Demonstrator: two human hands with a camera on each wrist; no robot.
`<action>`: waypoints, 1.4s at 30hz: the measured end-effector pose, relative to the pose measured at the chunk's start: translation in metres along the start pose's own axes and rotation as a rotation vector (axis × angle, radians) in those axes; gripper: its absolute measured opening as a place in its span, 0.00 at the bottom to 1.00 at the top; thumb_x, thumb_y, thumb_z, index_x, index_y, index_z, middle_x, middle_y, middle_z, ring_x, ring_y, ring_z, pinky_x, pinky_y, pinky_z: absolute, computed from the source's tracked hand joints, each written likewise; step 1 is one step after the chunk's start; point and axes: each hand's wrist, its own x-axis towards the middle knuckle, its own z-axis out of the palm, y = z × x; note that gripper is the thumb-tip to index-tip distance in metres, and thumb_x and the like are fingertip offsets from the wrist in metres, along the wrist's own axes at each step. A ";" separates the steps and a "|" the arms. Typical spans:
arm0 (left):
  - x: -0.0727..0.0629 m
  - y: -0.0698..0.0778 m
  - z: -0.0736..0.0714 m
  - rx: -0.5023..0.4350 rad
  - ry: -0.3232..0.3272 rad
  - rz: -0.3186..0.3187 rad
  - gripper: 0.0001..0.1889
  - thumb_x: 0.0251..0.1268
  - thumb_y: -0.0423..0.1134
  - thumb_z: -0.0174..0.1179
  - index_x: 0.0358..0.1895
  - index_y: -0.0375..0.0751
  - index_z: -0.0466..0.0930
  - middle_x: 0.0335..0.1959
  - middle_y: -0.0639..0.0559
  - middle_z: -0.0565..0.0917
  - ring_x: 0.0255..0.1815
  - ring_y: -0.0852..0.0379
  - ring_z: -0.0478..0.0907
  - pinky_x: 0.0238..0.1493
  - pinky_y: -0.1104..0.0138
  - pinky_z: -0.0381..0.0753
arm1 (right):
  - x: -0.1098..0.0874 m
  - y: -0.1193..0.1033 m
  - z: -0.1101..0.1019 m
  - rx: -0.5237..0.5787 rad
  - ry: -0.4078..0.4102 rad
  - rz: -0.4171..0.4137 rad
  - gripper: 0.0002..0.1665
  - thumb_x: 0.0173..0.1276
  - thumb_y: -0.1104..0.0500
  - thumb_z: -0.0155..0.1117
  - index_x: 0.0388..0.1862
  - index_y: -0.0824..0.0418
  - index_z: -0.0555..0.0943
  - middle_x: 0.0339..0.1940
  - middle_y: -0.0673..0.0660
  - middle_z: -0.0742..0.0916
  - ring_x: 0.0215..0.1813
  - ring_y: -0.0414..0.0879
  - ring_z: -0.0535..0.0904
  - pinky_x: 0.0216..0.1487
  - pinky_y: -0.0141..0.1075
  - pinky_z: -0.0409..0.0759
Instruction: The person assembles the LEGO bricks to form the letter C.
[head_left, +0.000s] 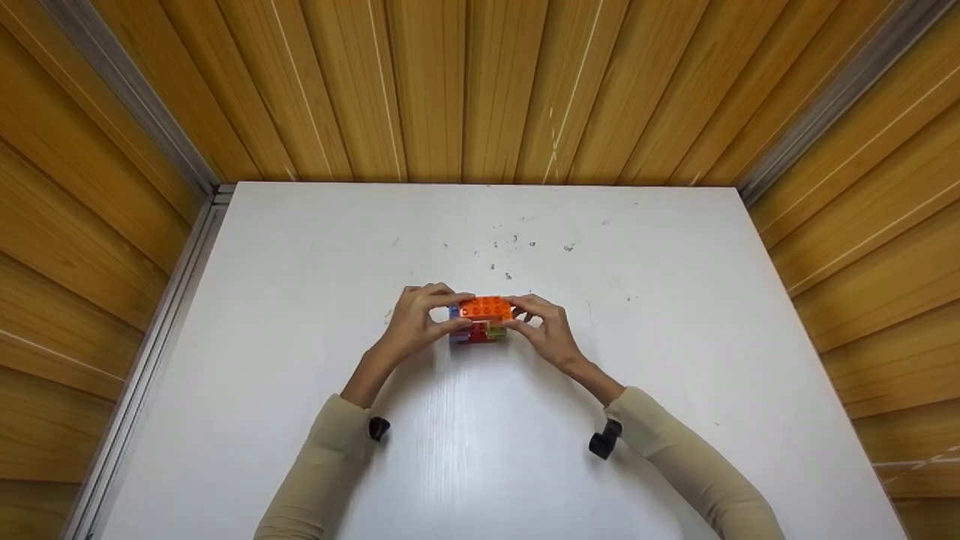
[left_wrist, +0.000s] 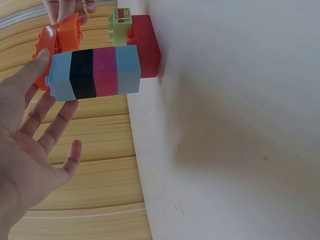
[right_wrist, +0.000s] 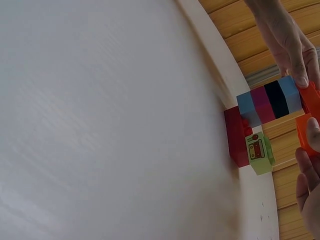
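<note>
A red toy building brick lies on the table as a base. On one end rises a column of light blue, magenta, black and light blue bricks; on the other sits a pale green brick with a printed picture. A long orange brick lies across the column's top, and a short orange brick hangs under its far end, above the green one. My left hand pinches the long orange brick at the column end. With thumb and fingers, my right hand grips the short orange brick.
The white table carries small dark marks beyond the bricks. Wood-look panel walls stand at the back and both sides, with metal posts at the corners. A small black device sits at each sleeve cuff.
</note>
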 end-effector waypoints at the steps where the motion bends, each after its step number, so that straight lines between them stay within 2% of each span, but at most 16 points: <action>1: 0.001 0.000 0.000 0.000 -0.003 -0.001 0.19 0.59 0.48 0.74 0.54 0.51 0.90 0.39 0.49 0.89 0.40 0.48 0.85 0.54 0.46 0.77 | 0.000 0.000 -0.001 0.001 0.002 -0.001 0.20 0.59 0.71 0.73 0.52 0.73 0.86 0.42 0.68 0.90 0.42 0.62 0.85 0.41 0.32 0.81; 9: 0.003 0.002 0.000 0.042 0.009 0.014 0.20 0.58 0.50 0.74 0.54 0.51 0.89 0.38 0.50 0.89 0.41 0.49 0.84 0.53 0.48 0.76 | 0.002 0.000 -0.002 0.014 -0.003 -0.025 0.20 0.61 0.72 0.72 0.53 0.73 0.85 0.43 0.69 0.89 0.42 0.63 0.84 0.41 0.35 0.82; 15: -0.004 0.001 -0.002 0.079 0.031 0.026 0.20 0.55 0.49 0.76 0.52 0.51 0.90 0.37 0.49 0.90 0.40 0.49 0.84 0.49 0.51 0.78 | -0.001 0.000 0.000 0.040 -0.056 0.016 0.22 0.61 0.70 0.73 0.55 0.73 0.84 0.46 0.69 0.88 0.44 0.64 0.85 0.43 0.38 0.85; 20: -0.008 -0.003 0.000 0.005 0.010 0.003 0.20 0.56 0.45 0.76 0.54 0.49 0.89 0.41 0.48 0.90 0.44 0.48 0.85 0.49 0.51 0.81 | -0.002 -0.001 -0.001 0.088 -0.092 0.056 0.24 0.62 0.71 0.73 0.57 0.74 0.82 0.52 0.71 0.86 0.46 0.64 0.85 0.45 0.44 0.87; 24: -0.006 -0.004 0.000 -0.063 -0.018 -0.031 0.20 0.58 0.44 0.75 0.55 0.49 0.89 0.46 0.47 0.90 0.49 0.47 0.85 0.56 0.49 0.81 | -0.003 0.001 -0.003 0.099 -0.108 0.040 0.26 0.62 0.71 0.72 0.60 0.75 0.80 0.55 0.71 0.85 0.47 0.64 0.85 0.45 0.41 0.87; 27: -0.003 -0.003 -0.001 -0.082 -0.038 -0.034 0.21 0.60 0.45 0.74 0.56 0.48 0.88 0.48 0.47 0.90 0.51 0.47 0.84 0.58 0.50 0.81 | -0.004 0.004 -0.007 0.099 -0.090 0.006 0.26 0.61 0.72 0.72 0.60 0.76 0.80 0.55 0.72 0.85 0.45 0.65 0.85 0.44 0.39 0.87; 31: -0.003 -0.002 -0.003 -0.102 -0.060 -0.046 0.24 0.59 0.45 0.74 0.60 0.49 0.86 0.52 0.47 0.88 0.56 0.47 0.83 0.61 0.50 0.81 | -0.007 0.017 -0.008 0.081 -0.030 -0.040 0.25 0.59 0.74 0.73 0.57 0.76 0.81 0.52 0.73 0.85 0.42 0.68 0.84 0.41 0.43 0.86; 33: -0.006 -0.003 -0.005 -0.123 -0.062 -0.064 0.28 0.56 0.43 0.76 0.63 0.49 0.84 0.57 0.47 0.87 0.60 0.46 0.81 0.63 0.49 0.79 | -0.009 0.026 -0.006 0.064 -0.010 -0.051 0.24 0.59 0.74 0.74 0.55 0.75 0.82 0.51 0.72 0.85 0.42 0.67 0.83 0.40 0.46 0.86; 37: -0.016 -0.006 -0.006 -0.187 -0.060 -0.107 0.37 0.53 0.37 0.78 0.69 0.46 0.77 0.60 0.44 0.84 0.60 0.44 0.79 0.59 0.47 0.81 | -0.014 0.039 -0.003 0.045 -0.014 -0.066 0.22 0.58 0.71 0.76 0.53 0.67 0.85 0.52 0.68 0.85 0.46 0.63 0.82 0.40 0.52 0.84; 40: -0.024 -0.011 -0.003 -0.241 -0.066 -0.142 0.35 0.55 0.34 0.76 0.69 0.40 0.76 0.59 0.41 0.84 0.57 0.42 0.81 0.54 0.47 0.83 | -0.020 0.041 -0.002 0.014 -0.012 -0.113 0.21 0.58 0.68 0.77 0.53 0.62 0.86 0.55 0.64 0.84 0.53 0.59 0.81 0.43 0.53 0.83; 42: -0.029 -0.013 0.002 -0.268 -0.068 -0.158 0.32 0.59 0.33 0.74 0.68 0.37 0.76 0.59 0.39 0.84 0.57 0.41 0.82 0.53 0.47 0.84 | -0.024 0.041 -0.001 -0.020 0.000 -0.145 0.25 0.58 0.67 0.78 0.56 0.60 0.85 0.58 0.63 0.83 0.57 0.56 0.80 0.46 0.51 0.82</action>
